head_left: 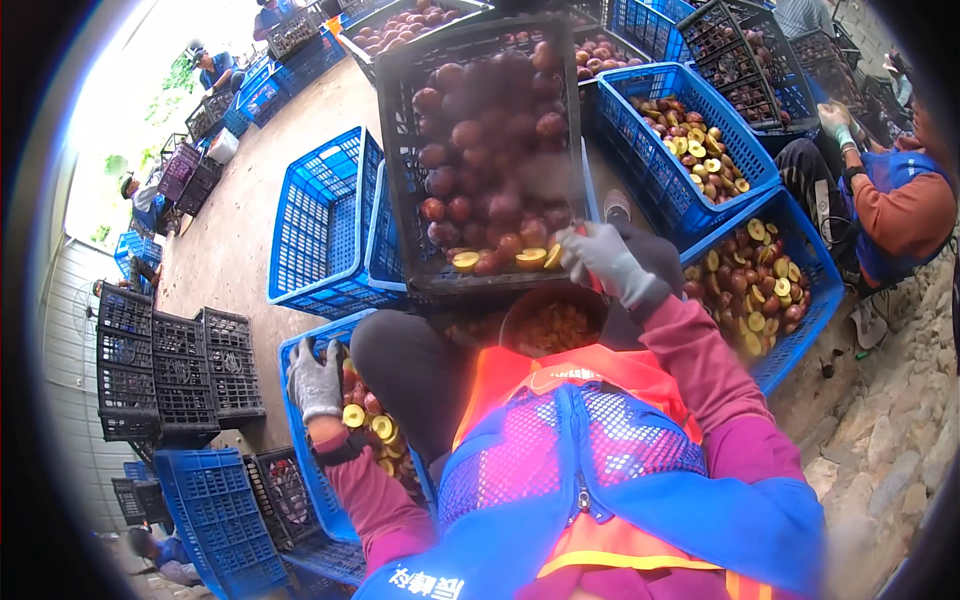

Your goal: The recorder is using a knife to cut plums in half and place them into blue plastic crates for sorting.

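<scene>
A black crate (396, 215) of dark red plums (470, 150) stands tilted in front of me, partly blurred. Along its near edge lie a few halved plums (531, 259) with yellow flesh. My right hand (612, 262), in a grey glove, is at the crate's near right corner with its fingers curled; what they hold is hidden. My gloved left hand (317, 382) is at the rim of a blue crate (292, 400) by my left leg, fingers apart. Cut plums (382, 428) lie in that crate. Between my legs sits a dark bowl (508, 322) of brownish pieces.
An unfilled blue crate (322, 225) stands left of the black one. Blue crates with cut plums (755, 290) stand to my right, beside a seated co-worker (905, 200). Stacked black crates (180, 365) are at the left. Rough stones (890, 450) cover the ground at lower right.
</scene>
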Available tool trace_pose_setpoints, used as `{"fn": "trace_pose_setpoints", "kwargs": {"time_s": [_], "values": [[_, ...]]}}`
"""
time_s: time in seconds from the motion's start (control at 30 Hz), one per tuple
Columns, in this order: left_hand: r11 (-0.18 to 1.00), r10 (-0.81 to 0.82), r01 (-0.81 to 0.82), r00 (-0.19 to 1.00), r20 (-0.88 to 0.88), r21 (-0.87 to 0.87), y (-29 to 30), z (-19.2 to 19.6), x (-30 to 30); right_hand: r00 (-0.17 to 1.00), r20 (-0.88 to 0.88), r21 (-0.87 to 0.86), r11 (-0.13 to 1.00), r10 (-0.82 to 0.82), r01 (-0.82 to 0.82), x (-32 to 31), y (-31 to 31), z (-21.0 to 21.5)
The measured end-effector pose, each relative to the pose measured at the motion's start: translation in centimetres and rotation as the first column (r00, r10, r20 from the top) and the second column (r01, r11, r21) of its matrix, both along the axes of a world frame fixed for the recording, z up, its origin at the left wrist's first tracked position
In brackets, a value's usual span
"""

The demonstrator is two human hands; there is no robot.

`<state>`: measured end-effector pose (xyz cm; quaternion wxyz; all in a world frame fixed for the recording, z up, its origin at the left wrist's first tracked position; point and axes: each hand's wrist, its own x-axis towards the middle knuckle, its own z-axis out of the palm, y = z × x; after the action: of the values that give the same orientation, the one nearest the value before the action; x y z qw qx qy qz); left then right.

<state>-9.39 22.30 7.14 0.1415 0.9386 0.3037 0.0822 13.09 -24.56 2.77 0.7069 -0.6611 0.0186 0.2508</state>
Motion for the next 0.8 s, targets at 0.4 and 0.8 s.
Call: {"fn": "trace_pose_setpoints", "kwargs": {"time_s": [0.4, 0.8], "values": [[0.807, -0.578, 0.590, 0.780, -0.239, -0.028, -21.7, -14.1, 33.4, 0.996, -0.026, 0.020, 0.996, 0.086, -0.085, -6.2, -3.3, 0.8], [-0.648, 0.070, 0.191, 0.979, 0.192, -0.738, -23.2, -3.6, 20.0, 0.978, 0.152, 0.212, 0.971, -0.142, 0.108, -3.7, -0.4, 4.0]]}}
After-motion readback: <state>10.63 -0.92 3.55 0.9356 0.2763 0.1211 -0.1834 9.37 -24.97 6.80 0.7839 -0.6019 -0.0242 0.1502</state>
